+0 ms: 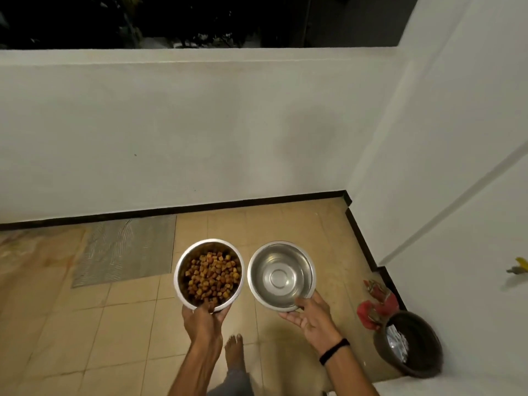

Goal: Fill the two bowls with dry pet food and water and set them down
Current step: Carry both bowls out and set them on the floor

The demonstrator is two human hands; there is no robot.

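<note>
Two stainless steel bowls, both carried in the air over the tiled floor [114, 324], side by side and nearly touching, toward its far right corner under the white wall [200, 124].

Kibble bowl [180, 264]: gripped at the near rim by the left hand [204, 315], thumb hooked over the edge into the food, other fingers curled underneath. About half filled with brown cube-shaped kibble [213, 277]. Probably a little heavy at the far side, with a loose load that slides when tilted; better kept level and supported from below.

Second bowl [281, 274]: pinched at the near rim by the right hand [313, 315], thumb inside, fingers spread flat under the base. Bright and mirror-like inside, with a round ring at the bottom. Cannot tell whether filled with clear water or empty. If filled, likely to slosh.

Both stiff, thin-walled and smooth, so perhaps slippery when wet. Not fragile, but easy to tip from a one-sided hold on the rim.
</note>
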